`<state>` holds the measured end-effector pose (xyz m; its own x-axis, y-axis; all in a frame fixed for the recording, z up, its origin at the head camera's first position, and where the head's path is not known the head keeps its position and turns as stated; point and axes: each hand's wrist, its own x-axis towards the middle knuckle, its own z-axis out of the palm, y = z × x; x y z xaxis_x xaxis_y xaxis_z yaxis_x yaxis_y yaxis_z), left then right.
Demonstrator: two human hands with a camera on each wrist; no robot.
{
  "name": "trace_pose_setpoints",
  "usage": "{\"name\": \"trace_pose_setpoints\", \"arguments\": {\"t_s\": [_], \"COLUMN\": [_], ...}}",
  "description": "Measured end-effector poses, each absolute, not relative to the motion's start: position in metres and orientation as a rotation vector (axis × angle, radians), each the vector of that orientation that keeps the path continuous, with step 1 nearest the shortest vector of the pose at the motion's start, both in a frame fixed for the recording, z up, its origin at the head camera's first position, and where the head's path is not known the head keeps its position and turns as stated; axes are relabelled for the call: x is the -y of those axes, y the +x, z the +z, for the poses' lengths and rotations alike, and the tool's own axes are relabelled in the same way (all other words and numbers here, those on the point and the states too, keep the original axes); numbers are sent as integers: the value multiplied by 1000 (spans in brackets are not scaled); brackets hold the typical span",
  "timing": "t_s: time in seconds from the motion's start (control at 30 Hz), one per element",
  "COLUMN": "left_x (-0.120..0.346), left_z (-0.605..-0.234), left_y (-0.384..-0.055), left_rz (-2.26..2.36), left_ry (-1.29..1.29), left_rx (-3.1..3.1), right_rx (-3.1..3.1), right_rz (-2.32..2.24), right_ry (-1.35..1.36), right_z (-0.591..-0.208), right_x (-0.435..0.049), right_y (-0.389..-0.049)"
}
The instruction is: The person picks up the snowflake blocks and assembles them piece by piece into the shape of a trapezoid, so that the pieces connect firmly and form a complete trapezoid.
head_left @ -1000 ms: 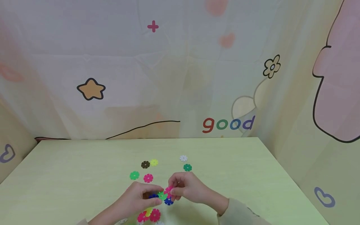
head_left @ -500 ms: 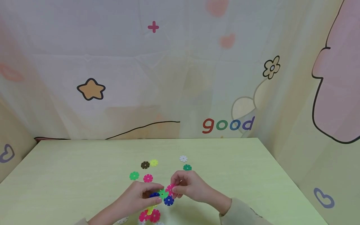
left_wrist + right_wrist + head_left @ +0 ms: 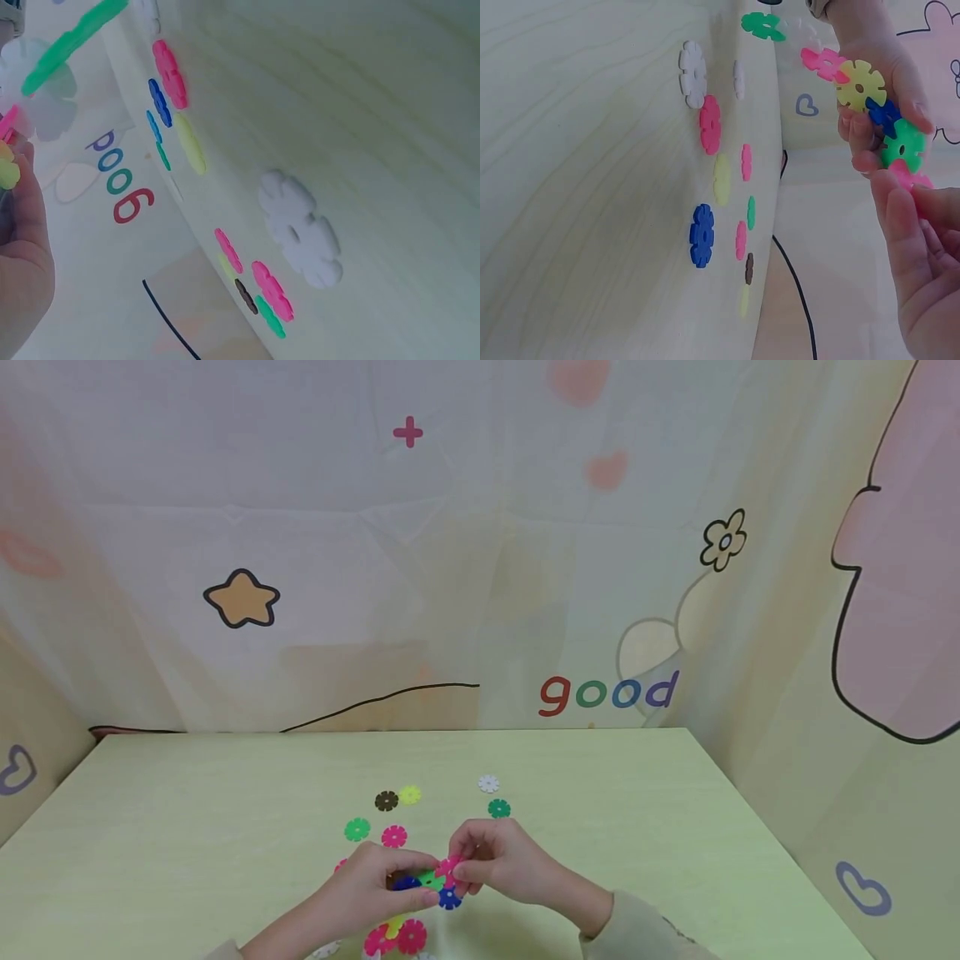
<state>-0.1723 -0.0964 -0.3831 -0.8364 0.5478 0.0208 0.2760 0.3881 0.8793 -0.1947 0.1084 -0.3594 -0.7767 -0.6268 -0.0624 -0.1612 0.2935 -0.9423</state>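
My left hand grips a chain of slotted plastic snowflake discs between thumb and fingers. In the right wrist view the chain runs from a green disc through a clear one, a pink one, a yellow one and a blue one to another green disc. My right hand pinches a pink disc against that last green disc's edge. Whether their slots interlock I cannot tell. Fingers partly cover the chain in the head view.
Loose discs lie around the hands: a blue one just below them, a pink one nearer, a brown one and a white one farther back. A printed cloth hangs behind the table.
Half a second ago my right hand had drawn slightly right with the pink disc; now it is back left, with the disc against the green one. The left hand has barely moved.
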Motion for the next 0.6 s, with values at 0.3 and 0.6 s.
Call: {"name": "trace_pose_setpoints", "arguments": {"t_s": [0.3,0.6], "left_x": [99,113], "left_z": [-385,-380], "left_y": [-173,-173], "left_rz": [1407,1365], "left_ry": [712,607], "left_rx": [-2414,-2480], "right_rx": [-2154,-2285], "right_rz": [-1437,-1217], "right_ry": [-736,-783], "right_z": [-359,-374], "right_x": [-111,-123], "right_y": [-198,-215]}}
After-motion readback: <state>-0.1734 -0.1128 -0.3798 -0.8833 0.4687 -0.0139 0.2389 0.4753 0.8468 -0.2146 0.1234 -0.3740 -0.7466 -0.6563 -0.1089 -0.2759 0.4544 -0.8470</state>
